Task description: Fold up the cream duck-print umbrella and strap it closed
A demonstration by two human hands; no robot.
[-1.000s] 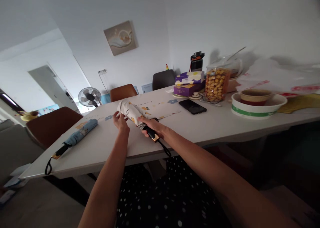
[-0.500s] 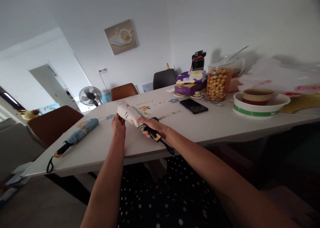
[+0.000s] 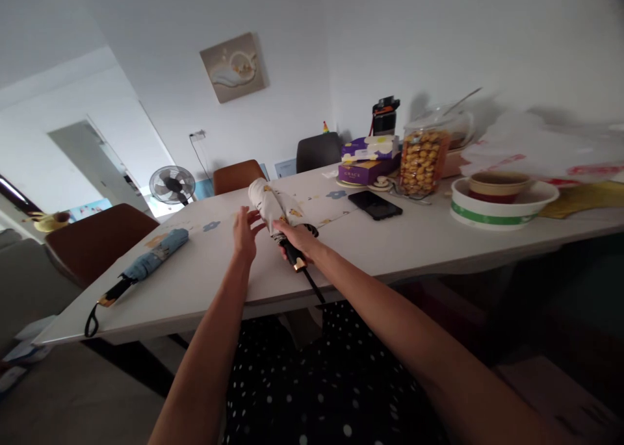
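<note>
A folded white umbrella (image 3: 270,204) with a yellow print lies tilted over the table, its black handle with a gold end and a dark strap pointing towards me. My right hand (image 3: 298,238) is wrapped round it where the cloth meets the handle. Just left of the cloth, my left hand (image 3: 246,232) has its fingers spread; whether the fingertips touch the cloth I cannot tell. Farther left, a folded blue umbrella (image 3: 158,253) rests on the table, its black strap hanging by the near edge.
On the white table (image 3: 370,256) lie a black phone (image 3: 375,205), purple tissue boxes (image 3: 365,171), a jar of round snacks (image 3: 423,162) and a white bowl (image 3: 487,214) with a smaller bowl inside. Brown chairs (image 3: 104,240) and a fan (image 3: 172,185) stand beyond.
The white umbrella has swung more upright, its far end moving right and away. My left hand has loosened from the cloth and spread its fingers; my right hand keeps its grip.
</note>
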